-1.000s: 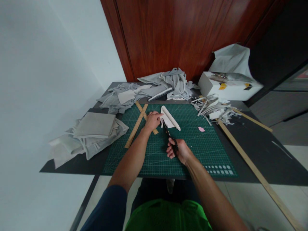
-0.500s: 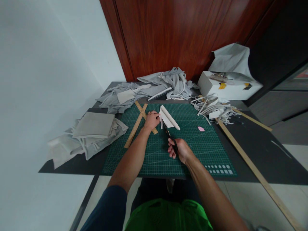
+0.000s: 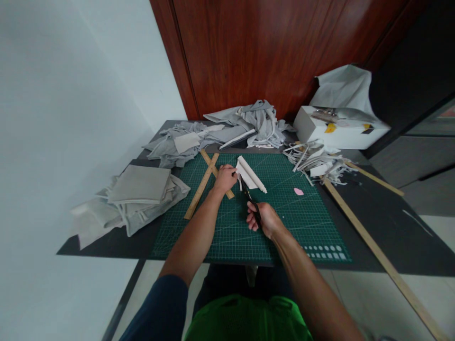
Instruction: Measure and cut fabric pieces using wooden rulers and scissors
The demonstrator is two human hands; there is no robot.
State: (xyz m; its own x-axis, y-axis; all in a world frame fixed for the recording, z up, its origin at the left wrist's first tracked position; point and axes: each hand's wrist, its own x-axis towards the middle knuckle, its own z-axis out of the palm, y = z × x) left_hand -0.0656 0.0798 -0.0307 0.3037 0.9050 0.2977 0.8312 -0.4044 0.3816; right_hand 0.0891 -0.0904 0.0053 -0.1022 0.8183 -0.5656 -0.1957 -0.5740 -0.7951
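Observation:
Over the green cutting mat [image 3: 227, 237], my left hand [image 3: 226, 178] pinches the left edge of a partly rolled piece of pale fabric [image 3: 250, 174]. A narrow strip hangs from that edge beside my fingers. My right hand [image 3: 262, 218] is closed round the black handles of a pair of scissors [image 3: 250, 199]. The scissor blades point away from me and meet the fabric near its lower left edge, close to my left fingertips. Just left of my left hand, two wooden rulers [image 3: 202, 192] lie crossed on the mat.
Folded grey fabric [image 3: 140, 184] is stacked at the left, with crumpled fabric [image 3: 261, 123] along the back. A heap of thin strips [image 3: 320, 161] lies right, before a white box [image 3: 337, 132]. A pink scrap [image 3: 298, 191] rests on the mat. A long wooden strip [image 3: 369, 239] overhangs the front edge.
My right hand and the scissors have shifted very slightly left. The left hand still pinches the fabric in nearly the same place; the whole view has moved a little.

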